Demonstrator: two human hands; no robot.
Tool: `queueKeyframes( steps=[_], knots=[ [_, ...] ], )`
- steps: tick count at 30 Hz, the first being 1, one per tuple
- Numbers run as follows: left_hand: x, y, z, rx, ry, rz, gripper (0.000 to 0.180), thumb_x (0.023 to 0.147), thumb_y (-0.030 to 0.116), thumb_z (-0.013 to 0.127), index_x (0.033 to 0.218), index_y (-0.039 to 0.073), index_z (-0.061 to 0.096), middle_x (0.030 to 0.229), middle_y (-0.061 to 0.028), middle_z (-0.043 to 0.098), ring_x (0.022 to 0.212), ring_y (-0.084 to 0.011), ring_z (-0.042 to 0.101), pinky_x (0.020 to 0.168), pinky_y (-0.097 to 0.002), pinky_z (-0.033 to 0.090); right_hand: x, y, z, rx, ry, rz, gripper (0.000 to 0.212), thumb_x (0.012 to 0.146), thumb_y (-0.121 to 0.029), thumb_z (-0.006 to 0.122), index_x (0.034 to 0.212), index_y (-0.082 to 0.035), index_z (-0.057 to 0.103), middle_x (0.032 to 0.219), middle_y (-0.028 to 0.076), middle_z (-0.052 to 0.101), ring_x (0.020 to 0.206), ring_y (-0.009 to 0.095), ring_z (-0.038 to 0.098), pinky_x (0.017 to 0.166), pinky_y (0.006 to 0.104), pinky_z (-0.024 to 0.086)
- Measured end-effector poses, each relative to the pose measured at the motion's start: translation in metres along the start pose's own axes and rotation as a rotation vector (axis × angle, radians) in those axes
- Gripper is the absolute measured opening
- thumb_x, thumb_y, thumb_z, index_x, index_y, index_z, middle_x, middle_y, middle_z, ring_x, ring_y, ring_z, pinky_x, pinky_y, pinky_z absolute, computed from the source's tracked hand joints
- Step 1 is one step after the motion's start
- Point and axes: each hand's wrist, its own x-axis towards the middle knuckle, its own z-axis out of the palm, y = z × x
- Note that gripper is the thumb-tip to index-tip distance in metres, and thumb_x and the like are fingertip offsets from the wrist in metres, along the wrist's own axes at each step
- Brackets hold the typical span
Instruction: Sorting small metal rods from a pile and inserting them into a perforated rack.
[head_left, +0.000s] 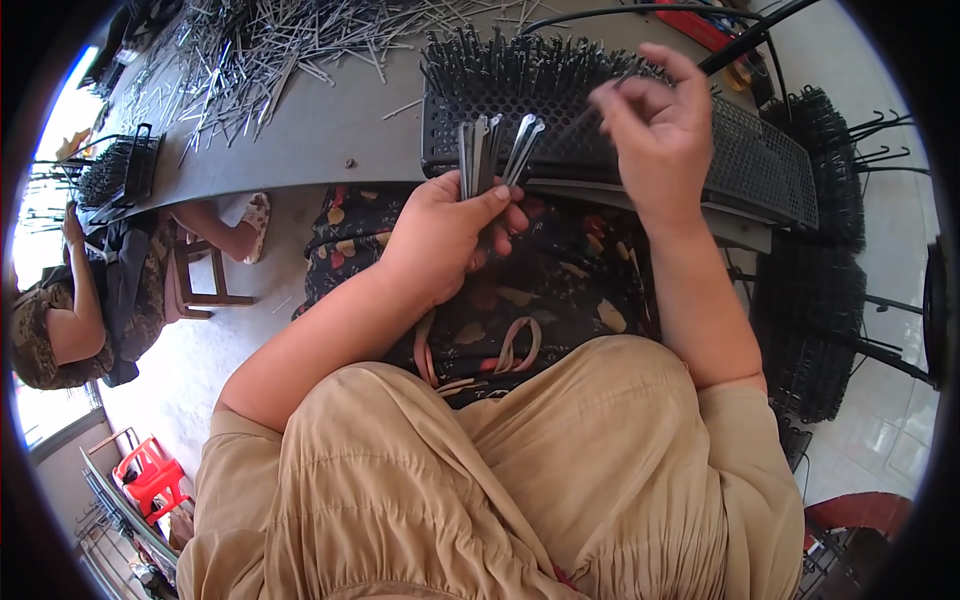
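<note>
My left hand (450, 225) is closed round a small bundle of thin flat metal strips (482, 155). They stand upright and fan out at the top, with small holes in their rounded ends. My right hand (665, 130) is raised to the right over a black perforated rack (460, 130), thumb and fingers pinched on a dark thin strip (578, 122) smeared by motion. Packed rows of dark strips (500, 65) stand on end in the rack, their right part hidden behind my right hand.
A loose heap of metal strips (270, 60) covers the far left of the grey table (300, 150). At left another person (90, 290) sits by a similar filled rack (115, 175). Dark racks with hooks (810, 300) stand at right. A red stool (150, 478) is at lower left.
</note>
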Motion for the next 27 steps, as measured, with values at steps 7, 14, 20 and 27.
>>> queueKeyframes(
  steps=[7,14,20,27],
  knots=[
    [0.002,0.001,0.002,-0.128,0.023,-0.135,0.011,0.097,0.012,0.051,0.104,0.004,0.054,0.091,-0.0092,0.067,0.070,-0.0143,0.064,0.045,-0.0215,0.037,0.021,0.018,0.003,-0.229,0.043,-0.453,0.038,0.085,0.002,0.069,0.117,-0.003,0.049,0.088,0.008,0.069,0.079,0.009,0.067,0.072,0.0205,0.053],
    [0.004,-0.002,0.004,-0.083,0.036,-0.107,0.011,0.096,0.013,0.054,0.105,0.005,0.054,0.089,-0.0095,0.067,0.066,-0.0144,0.064,0.043,-0.0215,0.037,0.026,0.027,0.007,-0.474,0.033,-0.613,0.021,0.077,-0.001,0.074,0.096,-0.007,0.068,0.087,0.004,0.068,0.078,0.017,0.065,0.072,0.0260,0.051],
    [0.005,-0.007,0.002,-0.057,0.025,0.040,0.010,0.096,0.012,0.055,0.102,0.005,0.053,0.084,-0.0084,0.067,0.060,-0.0111,0.060,0.041,-0.0199,0.037,0.012,0.018,0.005,-0.496,-0.013,-0.624,0.016,0.071,-0.003,0.075,0.086,-0.009,0.072,0.089,0.003,0.067,0.082,0.023,0.061,0.078,0.0308,0.047],
    [0.002,-0.009,0.004,-0.060,0.044,0.117,0.006,0.097,0.010,0.054,0.101,0.005,0.053,0.078,-0.0052,0.062,0.056,-0.0104,0.055,0.040,-0.0192,0.036,-0.020,0.000,0.011,0.096,-0.091,0.188,0.028,0.082,-0.002,0.070,0.109,-0.003,0.063,0.087,0.005,0.067,0.076,0.014,0.063,0.066,0.0208,0.048]
  ],
)
